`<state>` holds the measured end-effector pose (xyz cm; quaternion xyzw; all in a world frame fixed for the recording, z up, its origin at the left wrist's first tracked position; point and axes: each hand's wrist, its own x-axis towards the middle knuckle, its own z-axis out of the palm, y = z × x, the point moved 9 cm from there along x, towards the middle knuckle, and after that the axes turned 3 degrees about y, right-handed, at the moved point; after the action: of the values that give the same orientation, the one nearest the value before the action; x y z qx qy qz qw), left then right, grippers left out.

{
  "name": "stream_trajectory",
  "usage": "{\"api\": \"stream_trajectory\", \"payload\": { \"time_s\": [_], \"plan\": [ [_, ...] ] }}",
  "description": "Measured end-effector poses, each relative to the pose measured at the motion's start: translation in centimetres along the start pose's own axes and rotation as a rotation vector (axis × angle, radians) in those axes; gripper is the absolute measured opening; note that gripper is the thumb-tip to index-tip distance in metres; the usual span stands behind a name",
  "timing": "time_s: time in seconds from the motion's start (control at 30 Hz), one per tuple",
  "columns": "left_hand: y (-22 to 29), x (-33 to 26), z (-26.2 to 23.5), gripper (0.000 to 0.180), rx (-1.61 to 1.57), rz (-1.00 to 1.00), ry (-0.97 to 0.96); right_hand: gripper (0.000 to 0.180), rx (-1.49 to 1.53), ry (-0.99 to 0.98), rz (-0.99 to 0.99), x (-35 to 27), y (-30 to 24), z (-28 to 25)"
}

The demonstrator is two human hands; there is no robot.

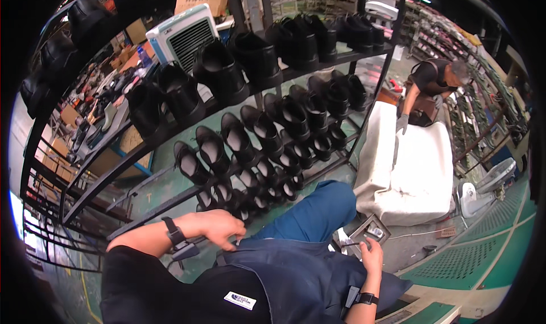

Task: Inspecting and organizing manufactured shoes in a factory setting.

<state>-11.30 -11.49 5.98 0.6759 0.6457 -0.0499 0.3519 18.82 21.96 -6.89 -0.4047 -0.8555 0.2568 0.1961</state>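
Observation:
My left hand point(220, 227) is at the upper edge of the dark blue apron point(301, 267), fingers curled together. What sits between those fingertips is too small to make out. To the right, my right hand point(372, 257) pinches a thin dark stick-like tool point(354, 244), its far end pointing left. Just beyond that hand stands a small open box point(384, 233) with a pale item inside. Black shoes point(236, 139) fill the rack in front of me, in rows on several shelves.
The dark metal rack point(187, 119) spans the left and front. At the far right a co-worker point(435, 82) with grey gloves leans over a white-covered table point(421, 170). A white fan point(483, 187) and a green perforated panel point(455, 264) are on the right. Behind the rack stands an air cooler point(187, 37).

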Motion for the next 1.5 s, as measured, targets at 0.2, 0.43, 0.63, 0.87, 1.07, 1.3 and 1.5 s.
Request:
{"api": "stream_trajectory", "payload": {
  "time_s": [0.2,0.43,0.63,0.87,1.07,1.3,1.5],
  "plan": [
    [1.7,-4.3,4.5,0.094,-0.289,-0.028,-0.183,0.04,0.261,-0.255,0.32,-1.1,1.9,2.3],
    [1.4,-3.4,5.5,0.093,-0.466,-0.016,-0.256,0.042,0.215,-0.289,0.332,-1.7,2.0,2.6],
    [1.3,-3.7,5.6,0.088,-0.493,-0.008,-0.236,0.042,0.236,-0.295,0.35,-1.6,2.1,2.9],
    [1.1,-3.1,6.2,0.078,-0.465,-0.042,-0.205,0.04,0.244,-0.237,0.341,-1.2,2.4,2.4],
    [0.9,-2.9,5.9,0.066,-0.453,-0.008,-0.083,0.035,0.229,-0.229,0.318,-0.5,0.7,2.0],
    [0.8,0.2,5.6,0.073,-0.247,0.113,-0.125,0.032,0.269,-0.207,0.361,-1.2,2.1,2.8],
    [0.2,1.3,5.9,0.068,-0.29,0.166,-0.095,0.03,0.262,-0.232,0.326,-1.0,0.6,2.3]
  ]
}}
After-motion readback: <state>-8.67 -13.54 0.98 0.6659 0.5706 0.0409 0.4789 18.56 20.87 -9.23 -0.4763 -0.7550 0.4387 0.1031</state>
